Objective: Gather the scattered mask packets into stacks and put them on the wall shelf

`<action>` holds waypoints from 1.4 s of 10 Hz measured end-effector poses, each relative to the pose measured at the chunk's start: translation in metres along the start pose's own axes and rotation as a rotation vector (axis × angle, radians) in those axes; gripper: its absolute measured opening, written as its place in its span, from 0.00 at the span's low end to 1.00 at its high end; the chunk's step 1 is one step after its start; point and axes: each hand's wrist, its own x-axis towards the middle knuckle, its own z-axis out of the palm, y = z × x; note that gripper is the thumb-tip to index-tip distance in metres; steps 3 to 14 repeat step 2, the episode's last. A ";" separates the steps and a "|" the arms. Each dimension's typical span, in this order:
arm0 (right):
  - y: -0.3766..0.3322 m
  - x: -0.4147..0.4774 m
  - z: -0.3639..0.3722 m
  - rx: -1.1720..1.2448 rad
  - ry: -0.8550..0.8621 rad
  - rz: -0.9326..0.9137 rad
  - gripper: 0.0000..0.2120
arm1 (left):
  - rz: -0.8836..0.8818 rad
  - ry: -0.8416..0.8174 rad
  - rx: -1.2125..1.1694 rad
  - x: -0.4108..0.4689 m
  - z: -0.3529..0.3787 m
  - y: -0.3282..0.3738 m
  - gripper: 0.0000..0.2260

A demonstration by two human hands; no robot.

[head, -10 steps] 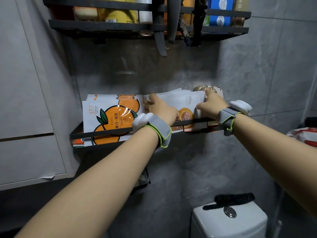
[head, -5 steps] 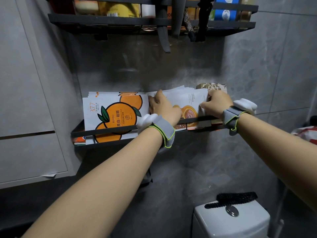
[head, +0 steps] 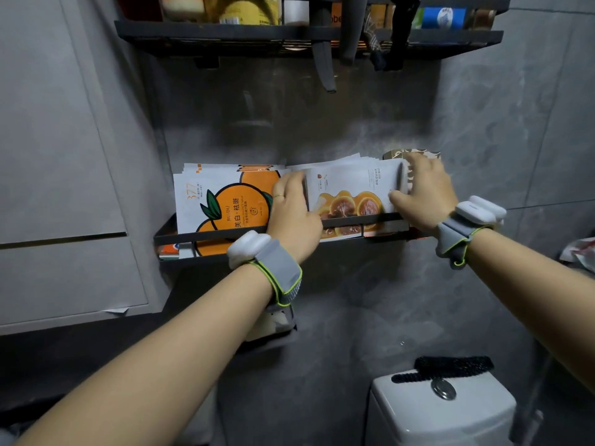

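Two stacks of mask packets stand upright in the black wall shelf (head: 180, 237). The left stack (head: 225, 204) shows a large orange fruit print. The right stack (head: 351, 194) is white with a brown fruit picture. My left hand (head: 293, 217) presses with fairly straight fingers against the right stack's left edge. My right hand (head: 425, 194) grips that stack's right edge, fingers behind it and thumb on the front. The packets' lower parts are hidden behind the shelf rail.
A patterned box (head: 394, 153) stands behind the right stack. An upper black shelf (head: 225, 30) holds bottles and hanging items overhead. A grey cabinet (head: 64, 156) is at the left. A white toilet tank (head: 444, 416) with a black coil (head: 444, 365) sits below right.
My right hand has shifted from touching the stack's top corner to gripping its right edge. The left hand has slid to the stack's left edge, and the packets now stand more squared together.
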 end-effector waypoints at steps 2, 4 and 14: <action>-0.012 -0.019 -0.006 0.038 0.014 -0.063 0.29 | -0.067 0.011 -0.167 -0.003 -0.040 -0.007 0.29; -0.012 -0.019 -0.006 0.038 0.014 -0.063 0.29 | -0.067 0.011 -0.167 -0.003 -0.040 -0.007 0.29; -0.012 -0.019 -0.006 0.038 0.014 -0.063 0.29 | -0.067 0.011 -0.167 -0.003 -0.040 -0.007 0.29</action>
